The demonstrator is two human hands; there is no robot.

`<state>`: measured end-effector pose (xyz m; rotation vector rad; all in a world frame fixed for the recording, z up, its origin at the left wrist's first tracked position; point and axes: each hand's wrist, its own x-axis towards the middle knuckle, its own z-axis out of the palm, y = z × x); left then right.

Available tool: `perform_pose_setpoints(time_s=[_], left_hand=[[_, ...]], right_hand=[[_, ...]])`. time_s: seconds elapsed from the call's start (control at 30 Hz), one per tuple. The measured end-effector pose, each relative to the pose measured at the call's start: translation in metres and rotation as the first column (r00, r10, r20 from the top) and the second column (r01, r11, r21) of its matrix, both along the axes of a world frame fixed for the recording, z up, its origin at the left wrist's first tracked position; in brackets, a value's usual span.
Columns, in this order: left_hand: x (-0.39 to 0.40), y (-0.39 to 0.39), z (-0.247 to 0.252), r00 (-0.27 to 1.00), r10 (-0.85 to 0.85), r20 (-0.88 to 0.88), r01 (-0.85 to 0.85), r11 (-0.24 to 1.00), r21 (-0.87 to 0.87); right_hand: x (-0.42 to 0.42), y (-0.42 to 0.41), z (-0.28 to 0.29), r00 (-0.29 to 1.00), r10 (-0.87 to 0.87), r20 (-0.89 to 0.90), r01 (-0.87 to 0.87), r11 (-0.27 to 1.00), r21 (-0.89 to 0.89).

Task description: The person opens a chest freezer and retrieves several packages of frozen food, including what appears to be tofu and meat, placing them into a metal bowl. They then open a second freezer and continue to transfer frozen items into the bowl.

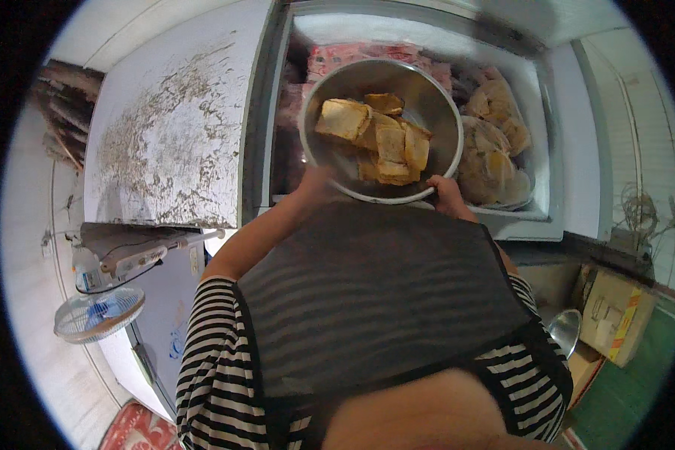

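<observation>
A round stainless steel bowl [453, 152] is held over an open chest freezer [543, 129]. Several flat yellow-brown pieces of food [391, 140] lie in it, heaped and overlapping. My left hand [318, 183], somewhat blurred, is at the bowl's near left rim; its fingers are mostly hidden. My right hand [447, 194] grips the near right rim, with the thumb over the edge. Inside the freezer, pink-and-white printed packages [343, 56] lie behind and left of the bowl. Clear plastic bags of yellowish food [492, 163] fill the right side.
A white lid or panel with a worn, stained surface [169, 129] adjoins the freezer at left. A fan [100, 315] and a plastic bottle [84, 267] are at lower left. At lower right are a cardboard box [613, 315] and a metal bowl [565, 332] near the green floor.
</observation>
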<state>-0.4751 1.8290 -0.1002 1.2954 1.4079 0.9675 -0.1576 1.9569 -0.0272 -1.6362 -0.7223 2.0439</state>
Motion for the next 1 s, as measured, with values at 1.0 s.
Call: perform_pose_setpoints(time_s=[1.0], left_hand=[[-0.145, -0.231, 0.066, -0.466, 0.719, 0.515, -0.76, -0.028, -0.65]], right_hand=[[0.135, 0.071, -0.065, 0.863, 0.501, 0.064, -0.475, 0.762, 0.439]])
